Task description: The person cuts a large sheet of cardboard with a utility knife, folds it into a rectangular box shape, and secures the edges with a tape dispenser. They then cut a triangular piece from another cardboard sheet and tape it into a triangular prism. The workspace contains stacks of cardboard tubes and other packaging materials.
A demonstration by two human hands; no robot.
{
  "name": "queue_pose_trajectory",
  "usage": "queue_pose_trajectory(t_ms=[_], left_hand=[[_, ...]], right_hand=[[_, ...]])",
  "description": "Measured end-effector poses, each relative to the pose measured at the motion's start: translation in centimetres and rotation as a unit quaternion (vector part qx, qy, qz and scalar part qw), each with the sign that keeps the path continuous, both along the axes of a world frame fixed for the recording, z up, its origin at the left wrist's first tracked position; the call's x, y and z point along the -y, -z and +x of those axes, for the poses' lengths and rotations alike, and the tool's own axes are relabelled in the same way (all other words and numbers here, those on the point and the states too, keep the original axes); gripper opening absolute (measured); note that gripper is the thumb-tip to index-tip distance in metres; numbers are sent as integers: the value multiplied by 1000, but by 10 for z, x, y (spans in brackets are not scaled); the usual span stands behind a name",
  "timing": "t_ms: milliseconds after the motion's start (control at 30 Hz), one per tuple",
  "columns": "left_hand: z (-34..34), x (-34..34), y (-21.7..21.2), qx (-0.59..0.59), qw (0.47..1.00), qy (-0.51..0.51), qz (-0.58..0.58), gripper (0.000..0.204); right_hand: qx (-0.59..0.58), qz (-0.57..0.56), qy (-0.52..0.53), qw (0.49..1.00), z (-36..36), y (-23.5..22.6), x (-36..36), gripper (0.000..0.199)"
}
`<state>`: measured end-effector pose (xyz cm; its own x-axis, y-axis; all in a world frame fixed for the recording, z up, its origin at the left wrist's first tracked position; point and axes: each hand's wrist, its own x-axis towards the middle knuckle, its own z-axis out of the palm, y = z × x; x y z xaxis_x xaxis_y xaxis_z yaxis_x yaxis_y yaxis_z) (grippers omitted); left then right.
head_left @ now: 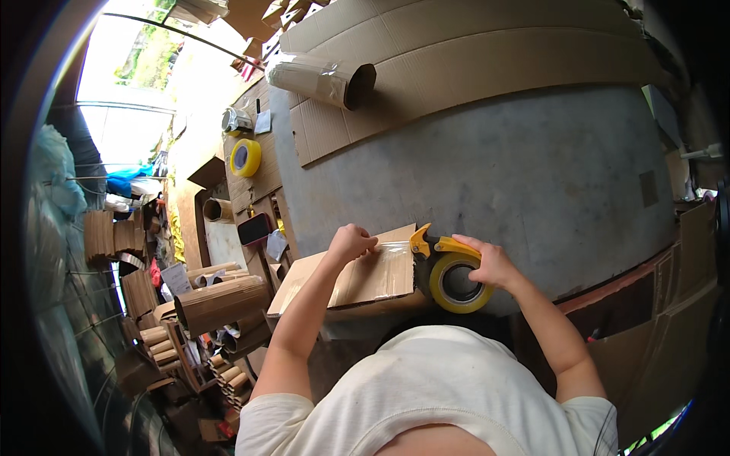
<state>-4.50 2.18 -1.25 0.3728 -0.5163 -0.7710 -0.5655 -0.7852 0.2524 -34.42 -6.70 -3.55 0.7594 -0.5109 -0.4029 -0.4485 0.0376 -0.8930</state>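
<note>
A cardboard box (312, 280) lies in front of me at the near edge of the grey table, with a shiny strip of clear tape (394, 267) along its top. My right hand (493, 266) grips a yellow and black tape dispenser (455, 245) carrying a big tape roll (439, 292). The dispenser's toothed yellow head is at the box's right end. Over the box's far side, my left hand (351, 245) has its fingers curled closed near the tape. Whatever they may hold is hidden.
Beyond the box stretches the grey tabletop (487, 175), with a large cardboard sheet (487, 61) at its far side. A wrapped tube (319, 80) rests on that sheet. Leftward are a yellow tape roll (245, 158), a dark phone (255, 229) and stacked cardboard tubes (220, 304).
</note>
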Motion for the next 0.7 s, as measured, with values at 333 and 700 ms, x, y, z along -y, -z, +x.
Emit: queue_pose_trajectory(t_ms=[333, 700], left_hand=[[-42, -37, -15, -192, 930, 272, -156, 89], [-68, -52, -21, -188, 943, 178, -209, 111]], right_hand=[[-46, -24, -49, 997, 3, -6, -2, 75], [-93, 176, -45, 979, 21, -11, 5, 54]])
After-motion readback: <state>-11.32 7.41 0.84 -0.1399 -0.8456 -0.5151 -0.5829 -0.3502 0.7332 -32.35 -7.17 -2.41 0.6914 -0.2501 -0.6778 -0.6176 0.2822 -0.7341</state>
